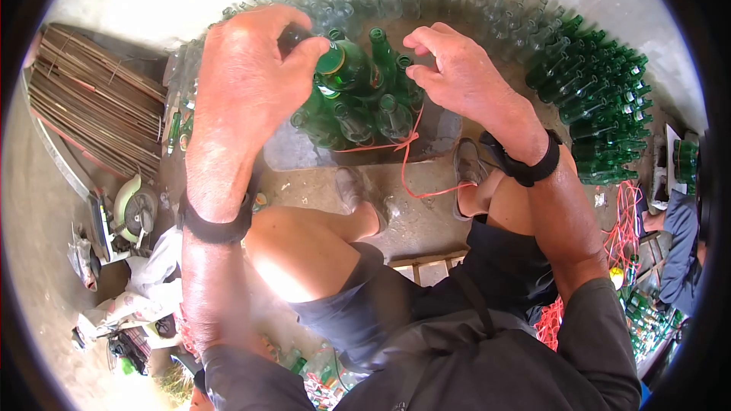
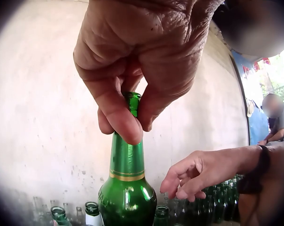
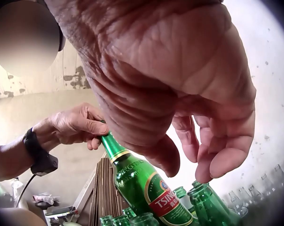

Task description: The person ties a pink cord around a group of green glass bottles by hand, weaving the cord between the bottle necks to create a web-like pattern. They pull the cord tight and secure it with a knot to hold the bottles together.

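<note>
My left hand (image 1: 251,76) pinches the neck of a green beer bottle (image 3: 135,183), thumb and fingers just below its mouth. The bottle has a gold band and a red label, and leans in the right wrist view. My right hand (image 1: 476,76) has loosely bent fingers and holds nothing. Its fingertips are right by the mouth of another green bottle (image 3: 210,207). Several green bottles (image 1: 354,125) stand in a tight cluster on a grey slab (image 1: 434,144) before me. Pink twine (image 1: 403,167) runs along the cluster's near side and trails onto the floor.
Clear glass bottles (image 1: 411,4) line the back wall. Many green bottles (image 1: 601,106) stand at the right. At the left are a bundle of thin brown strips (image 1: 99,99) and a fan-like round device (image 1: 137,209). More pink twine (image 1: 624,221) hangs at the right.
</note>
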The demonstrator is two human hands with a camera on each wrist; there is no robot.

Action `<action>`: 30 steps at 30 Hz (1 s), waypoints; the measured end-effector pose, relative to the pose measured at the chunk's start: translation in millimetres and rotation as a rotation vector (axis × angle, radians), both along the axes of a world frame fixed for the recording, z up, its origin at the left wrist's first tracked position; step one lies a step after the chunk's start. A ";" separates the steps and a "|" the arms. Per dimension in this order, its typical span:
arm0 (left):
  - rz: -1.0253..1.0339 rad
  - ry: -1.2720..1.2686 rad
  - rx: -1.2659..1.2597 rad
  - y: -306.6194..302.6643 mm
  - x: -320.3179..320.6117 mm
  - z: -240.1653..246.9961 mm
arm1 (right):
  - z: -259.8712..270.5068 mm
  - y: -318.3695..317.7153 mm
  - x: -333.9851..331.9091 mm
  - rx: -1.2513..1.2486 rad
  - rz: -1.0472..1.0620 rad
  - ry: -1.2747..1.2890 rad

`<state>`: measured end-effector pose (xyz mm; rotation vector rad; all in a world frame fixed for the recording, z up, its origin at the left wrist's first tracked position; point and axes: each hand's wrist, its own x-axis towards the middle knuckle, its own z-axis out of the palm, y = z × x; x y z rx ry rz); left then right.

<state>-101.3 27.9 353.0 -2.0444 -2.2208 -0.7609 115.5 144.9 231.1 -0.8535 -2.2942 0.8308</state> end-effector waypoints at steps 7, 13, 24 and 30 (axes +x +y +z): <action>-0.044 0.035 0.026 3.9 4.0 -6.2 | -14.9 7.6 -8.0 0.088 0.044 -0.069; -0.026 0.088 0.011 2.5 10.5 -1.3 | -21.2 11.7 -15.5 0.115 0.070 -0.102; -0.085 0.204 0.046 3.3 8.4 -2.5 | -36.3 21.9 -23.1 0.179 0.118 -0.137; -0.089 0.229 0.049 5.5 9.6 -7.6 | -36.5 25.1 -21.7 0.269 0.152 -0.070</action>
